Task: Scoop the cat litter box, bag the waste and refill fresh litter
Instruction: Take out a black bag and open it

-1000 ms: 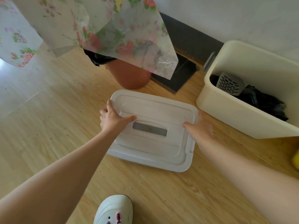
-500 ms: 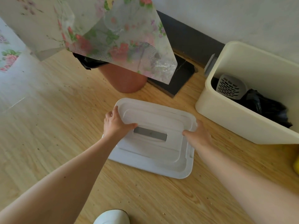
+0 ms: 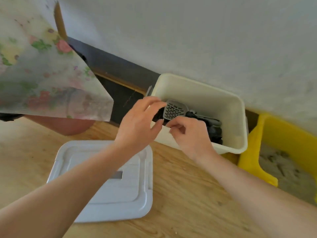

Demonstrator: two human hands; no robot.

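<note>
Left hand (image 3: 139, 124) grip wide, nothing held; right hand (image 3: 188, 136) curled at the cream bin (image 3: 205, 102) rim, hold cannot be told. Scoop (image 3: 175, 110) is lodged inside on black bags (image 3: 215, 131), litter box (image 3: 253, 141) just right. Risk: bags get snagged and dragged out with the scoop.

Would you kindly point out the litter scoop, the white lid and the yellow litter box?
litter scoop (image 3: 175, 110), head view, slotted grey blade.
white lid (image 3: 130, 194), head view, flat top.
yellow litter box (image 3: 253, 152), head view, left wall.
</note>
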